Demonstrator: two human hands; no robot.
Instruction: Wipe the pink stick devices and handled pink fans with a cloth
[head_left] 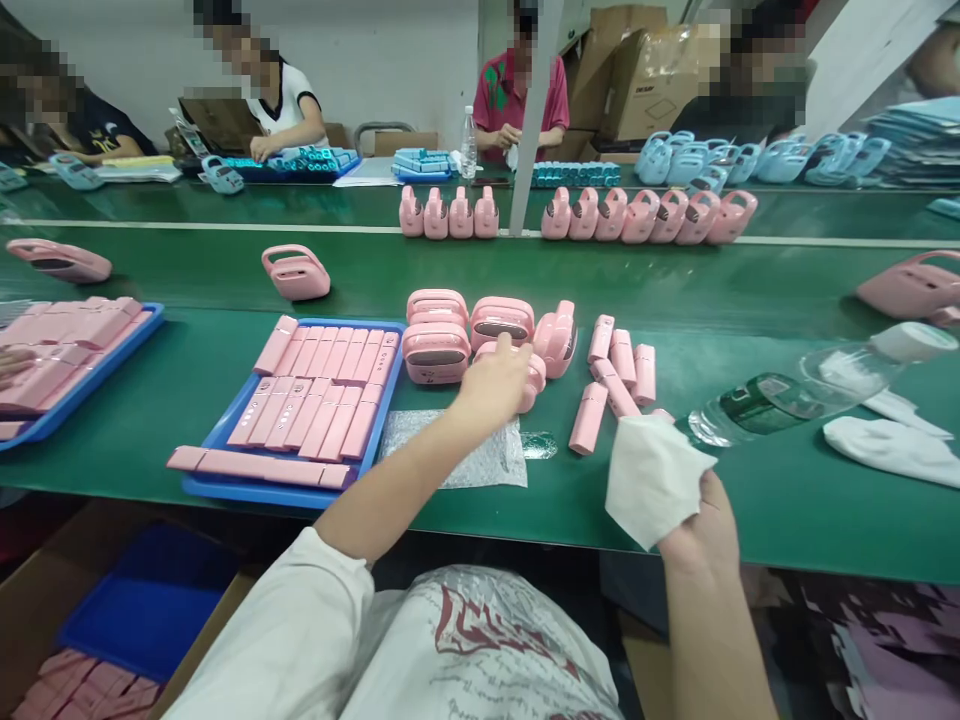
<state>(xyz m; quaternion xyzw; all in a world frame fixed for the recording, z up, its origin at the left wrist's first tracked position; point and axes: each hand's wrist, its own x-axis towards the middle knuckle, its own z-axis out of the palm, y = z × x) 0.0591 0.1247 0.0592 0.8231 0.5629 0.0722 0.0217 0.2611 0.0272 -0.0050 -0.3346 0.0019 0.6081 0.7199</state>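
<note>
My left hand (493, 384) is closed over the top of a pink handled device (531, 388) at the front of a small cluster; the hand covers much of it. Behind and beside it stand more rounded pink devices (435, 353), some showing a dark oval panel. My right hand (701, 525) grips a white cloth (652, 480), held up over the front of the table. Several short pink cylindrical pieces (587, 418) lie loosely between my hands, just beyond the cloth. A sheet of bubble wrap (487, 460) lies under my left forearm.
At left, a blue tray (210, 487) holds rows of pink bars. To the right lie a plastic bottle (795, 395) and white gloves (889, 447). Pink devices line the rail (645, 218) beyond the green belt (360, 265). Several people sit opposite; another hand (13, 362) is at far left.
</note>
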